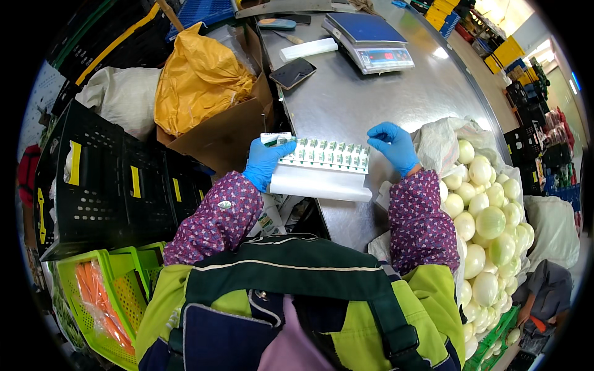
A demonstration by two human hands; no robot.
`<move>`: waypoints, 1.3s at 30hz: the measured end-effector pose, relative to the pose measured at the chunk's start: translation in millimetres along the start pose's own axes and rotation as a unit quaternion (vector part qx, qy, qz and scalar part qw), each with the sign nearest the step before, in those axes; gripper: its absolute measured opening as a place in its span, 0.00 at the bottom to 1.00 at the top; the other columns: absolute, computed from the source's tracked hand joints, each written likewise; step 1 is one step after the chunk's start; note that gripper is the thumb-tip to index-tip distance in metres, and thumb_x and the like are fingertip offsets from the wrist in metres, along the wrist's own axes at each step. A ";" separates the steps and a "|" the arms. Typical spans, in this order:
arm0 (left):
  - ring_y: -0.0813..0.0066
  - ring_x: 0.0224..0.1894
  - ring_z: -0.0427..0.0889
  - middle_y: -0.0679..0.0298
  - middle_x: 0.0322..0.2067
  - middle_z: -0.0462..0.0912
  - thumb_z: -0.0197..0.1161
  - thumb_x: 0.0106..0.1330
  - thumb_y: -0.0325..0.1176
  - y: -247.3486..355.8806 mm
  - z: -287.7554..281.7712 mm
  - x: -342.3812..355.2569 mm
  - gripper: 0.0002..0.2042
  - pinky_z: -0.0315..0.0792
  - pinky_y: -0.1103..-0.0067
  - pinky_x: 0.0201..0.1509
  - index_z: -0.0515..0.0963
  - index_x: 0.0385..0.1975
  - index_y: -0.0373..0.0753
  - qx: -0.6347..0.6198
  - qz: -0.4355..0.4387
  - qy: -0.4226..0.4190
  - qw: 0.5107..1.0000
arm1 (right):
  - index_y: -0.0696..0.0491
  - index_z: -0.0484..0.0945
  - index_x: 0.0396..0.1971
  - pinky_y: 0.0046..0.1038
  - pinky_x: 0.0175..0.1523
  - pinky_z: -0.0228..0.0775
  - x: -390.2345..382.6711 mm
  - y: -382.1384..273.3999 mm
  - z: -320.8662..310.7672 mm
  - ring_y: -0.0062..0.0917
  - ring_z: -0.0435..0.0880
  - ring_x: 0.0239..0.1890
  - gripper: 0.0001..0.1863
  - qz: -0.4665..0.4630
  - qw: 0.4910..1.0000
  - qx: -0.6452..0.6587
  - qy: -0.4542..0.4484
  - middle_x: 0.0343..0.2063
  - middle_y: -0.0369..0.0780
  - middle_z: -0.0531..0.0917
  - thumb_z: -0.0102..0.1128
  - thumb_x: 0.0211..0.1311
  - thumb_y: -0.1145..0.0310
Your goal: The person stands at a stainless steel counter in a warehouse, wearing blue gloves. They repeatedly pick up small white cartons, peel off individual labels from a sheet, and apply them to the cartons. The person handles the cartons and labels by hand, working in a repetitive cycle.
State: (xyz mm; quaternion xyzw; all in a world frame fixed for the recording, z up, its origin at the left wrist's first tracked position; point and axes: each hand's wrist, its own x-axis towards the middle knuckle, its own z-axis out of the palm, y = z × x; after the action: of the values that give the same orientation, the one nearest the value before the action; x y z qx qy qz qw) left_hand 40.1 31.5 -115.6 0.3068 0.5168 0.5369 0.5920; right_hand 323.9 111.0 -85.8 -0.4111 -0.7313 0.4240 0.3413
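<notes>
My left hand point(262, 162), in a blue glove, grips the left end of a sheet of stickers point(328, 154). Rows of small white and green labels cover its upper part, while the plain white backing point(322, 184) hangs down toward me. Just off the sheet's right end is my right hand point(395, 147), also blue-gloved. Its fingers are curled in toward the thumb. Anything between those fingertips is too small to make out. Both hands are over the near left part of a steel table point(427, 93).
Peeled onions point(489, 222) fill a white sack at right. A scale point(371, 43), a phone point(292, 73) and a white roll point(309, 49) lie on the table. Left stand a cardboard box point(223, 136) with a yellow bag, black crates point(93, 179) and a green crate point(74, 278) of bagged carrots.
</notes>
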 end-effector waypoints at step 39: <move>0.74 0.34 0.78 0.59 0.34 0.78 0.49 0.64 0.39 23.5 -2.2 12.3 0.17 0.73 0.79 0.40 0.71 0.46 0.33 0.001 0.044 -0.069 0.997 | 0.57 0.77 0.29 0.15 0.28 0.66 -20.6 -31.1 5.3 0.15 0.75 0.24 0.09 0.166 0.972 0.153 0.071 0.23 0.35 0.78 0.62 0.50 0.69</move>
State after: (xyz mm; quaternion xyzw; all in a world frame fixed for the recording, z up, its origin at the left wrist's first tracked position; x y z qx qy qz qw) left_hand 29.2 48.3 -98.1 0.3665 0.4608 0.5396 0.6018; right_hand 318.5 81.4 -63.0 -0.4983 -0.5531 0.5516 0.3762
